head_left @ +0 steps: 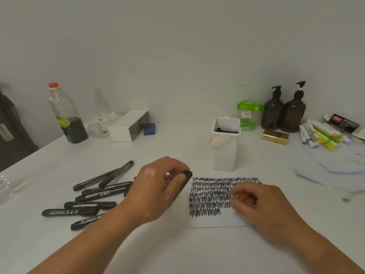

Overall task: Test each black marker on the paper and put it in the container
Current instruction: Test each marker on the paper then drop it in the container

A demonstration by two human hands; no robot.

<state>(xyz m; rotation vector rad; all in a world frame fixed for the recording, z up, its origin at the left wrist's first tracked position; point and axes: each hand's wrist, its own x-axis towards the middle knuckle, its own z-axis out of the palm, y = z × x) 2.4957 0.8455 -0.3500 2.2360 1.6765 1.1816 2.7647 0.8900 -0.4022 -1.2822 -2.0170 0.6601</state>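
Entered first the white table [177, 254], running from the back wall to the near edge. Found the paper [217, 222] close to the near edge, about midway along it, scribbled black over most of its face and blank only along the bottom strip and lower right. Logged the white container [225, 153] upright just behind the paper's far edge, with dark marker ends at its mouth. Logged a loose heap of black markers [94, 194] toward the left edge, untested by the look of it. Placed the left hand [156, 186] between heap and paper, fingers curled round one black marker [184, 182] held slanting just off the paper's left edge; tip end hidden, so could not tell capped from bare. Placed the right hand [262, 204] on the paper's right half, fingers loosely curled, with nothing seen in them. Judged the step as readying this marker for its test stroke. Judged best to pin the sheet with the right hand, uncap if capped, aim at the blank bottom strip for telling fresh ink from old, stroke briefly, recap firmly, then drop the marker upright into the container.
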